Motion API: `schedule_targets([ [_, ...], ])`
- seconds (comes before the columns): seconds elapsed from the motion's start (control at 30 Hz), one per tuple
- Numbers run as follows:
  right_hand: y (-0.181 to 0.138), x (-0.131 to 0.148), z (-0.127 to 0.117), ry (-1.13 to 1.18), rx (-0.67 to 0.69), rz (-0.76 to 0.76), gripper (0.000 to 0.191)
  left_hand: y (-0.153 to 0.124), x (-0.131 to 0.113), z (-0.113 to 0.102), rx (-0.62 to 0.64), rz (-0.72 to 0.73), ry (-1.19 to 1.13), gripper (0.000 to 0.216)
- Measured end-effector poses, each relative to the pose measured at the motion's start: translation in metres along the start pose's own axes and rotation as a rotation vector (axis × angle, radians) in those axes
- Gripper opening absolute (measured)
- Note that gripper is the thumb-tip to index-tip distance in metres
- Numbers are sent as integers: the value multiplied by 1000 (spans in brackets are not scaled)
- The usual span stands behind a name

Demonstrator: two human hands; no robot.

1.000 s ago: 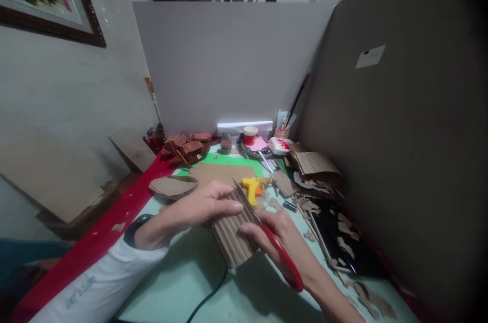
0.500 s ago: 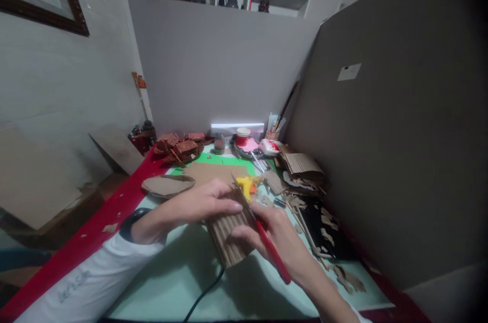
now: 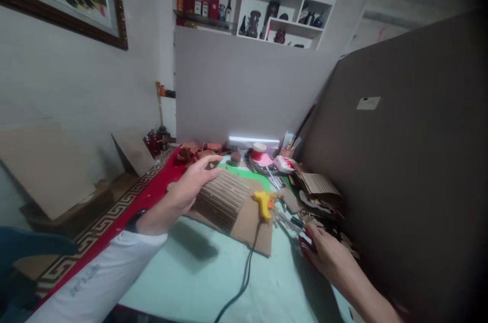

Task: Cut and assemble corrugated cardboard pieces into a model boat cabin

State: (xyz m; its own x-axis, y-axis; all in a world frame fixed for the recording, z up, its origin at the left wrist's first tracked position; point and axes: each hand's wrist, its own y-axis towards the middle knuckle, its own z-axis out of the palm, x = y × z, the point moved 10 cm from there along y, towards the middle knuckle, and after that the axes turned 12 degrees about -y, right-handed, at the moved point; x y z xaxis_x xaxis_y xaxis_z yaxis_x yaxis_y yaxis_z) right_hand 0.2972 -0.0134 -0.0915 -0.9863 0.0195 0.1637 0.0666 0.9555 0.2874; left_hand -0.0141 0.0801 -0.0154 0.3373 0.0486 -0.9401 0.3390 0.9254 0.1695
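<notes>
The left hand [image 3: 190, 183], thumb and forefinger parted, covers the ridged cardboard's [image 3: 224, 198] ten o'clock edge; whether its grip holds it is unclear. The right hand's [image 3: 326, 247] grip is closed round red scissors [image 3: 307, 243]. Between them on the counter [image 3: 183, 282], a yellow glue gun [image 3: 262, 204] obstructs, cup [image 3: 259, 152] at twelve, cord [image 3: 247, 275] toward seven.

corrugated cardboard piece [image 3: 224, 200]: brown, roughly rectangular, ridged face up, ridges running far left to near right, left edge at the left hand [image 3: 191, 182], mid-counter [image 3: 183, 282]. scissors [image 3: 309, 246]: red handles, silver blades, gripped in right hand [image 3: 331, 249], right side of counter, tips toward far left, blade gap too blurred.
</notes>
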Motion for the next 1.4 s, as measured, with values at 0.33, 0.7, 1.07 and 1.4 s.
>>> schedule_targets([
  [0.33, 23, 69, -27, 254, 59, -98, 46, -1, -5, -13, 21, -27, -18, 34],
  [0.7, 124, 188, -24, 1119, 116, -109, 36, -8, -11, -36, 175, -91, -69, 67],
  [1.07, 175, 237, 70, 1040, 518, -82, 29, 13, 0, -120, -62, 59, -214, 58],
  [1.4, 155, 240, 87, 934, 583, -208, 32, 6, 28, -157, -259, 39, 2, 43],
])
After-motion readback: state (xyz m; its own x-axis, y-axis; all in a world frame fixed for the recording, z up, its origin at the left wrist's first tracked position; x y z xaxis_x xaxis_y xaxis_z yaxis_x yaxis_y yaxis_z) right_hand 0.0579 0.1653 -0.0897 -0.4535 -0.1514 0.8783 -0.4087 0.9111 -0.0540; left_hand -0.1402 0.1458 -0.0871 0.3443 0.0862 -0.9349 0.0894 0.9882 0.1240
